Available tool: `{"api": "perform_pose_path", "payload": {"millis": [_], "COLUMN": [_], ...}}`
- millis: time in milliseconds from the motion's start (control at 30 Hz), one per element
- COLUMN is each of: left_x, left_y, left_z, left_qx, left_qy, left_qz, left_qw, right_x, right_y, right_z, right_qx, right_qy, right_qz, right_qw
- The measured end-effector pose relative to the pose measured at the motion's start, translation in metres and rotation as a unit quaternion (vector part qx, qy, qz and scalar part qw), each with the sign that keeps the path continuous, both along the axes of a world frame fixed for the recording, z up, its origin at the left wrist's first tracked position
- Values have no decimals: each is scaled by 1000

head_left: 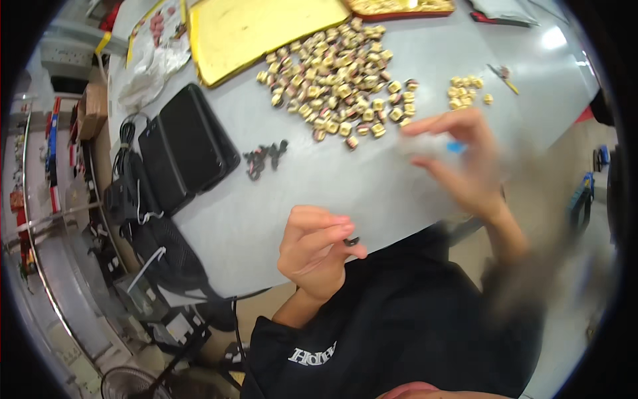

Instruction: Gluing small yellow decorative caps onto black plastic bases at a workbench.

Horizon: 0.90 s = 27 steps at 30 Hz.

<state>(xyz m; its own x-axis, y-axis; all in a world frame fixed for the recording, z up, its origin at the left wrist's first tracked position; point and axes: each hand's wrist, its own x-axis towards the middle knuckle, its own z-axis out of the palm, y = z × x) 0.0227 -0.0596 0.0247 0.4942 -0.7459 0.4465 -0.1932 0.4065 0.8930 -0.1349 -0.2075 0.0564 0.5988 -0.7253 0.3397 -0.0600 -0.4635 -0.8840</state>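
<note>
Close to the table's near edge, my left hand (pixel 312 253) pinches a small dark curved part (pixel 352 241) between its thumb and fingers. My right hand (pixel 468 163) is raised over the table to the right, smeared by motion. Its thumb and forefinger curl round a whitish, see-through object (pixel 428 144), too blurred to name; a blue spot shows by the palm. Beyond my hands lies a spread of small cream-and-dark block-shaped parts (pixel 339 73). A little cluster of black parts (pixel 264 159) lies to the left of them.
A black two-part device (pixel 189 139) with cables stands at the left. Yellow trays (pixel 259 33) line the far side. Several loose cream pieces (pixel 463 91) and a thin yellow-tipped tool (pixel 506 81) lie at the right. Crumpled white plastic (pixel 156 74) sits far left.
</note>
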Motion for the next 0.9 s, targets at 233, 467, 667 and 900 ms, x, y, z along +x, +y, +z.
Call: {"api": "perform_pose_path", "payload": {"millis": [233,467,667,900], "left_x": [-10,-15,-13,-17], "left_y": [8,8,7,10], "left_z": [-8,-14,-16,-16], "left_qx": [11,30,24,38], "left_qy": [55,79,114,98], "left_qz": [-11,-11,-40,-35], "left_qw": [998,996,992,994], "right_x": [-10,-68,-72,-73], "right_y": [11,-6,-13,2], "right_z": [-19,-13,-25,-26], "right_qx": [32,-120,-85,2], "right_qy": [28,136,186,-42], "right_qz": [-41,-232,-258,-213], "right_qw": [998,956,944,976]}}
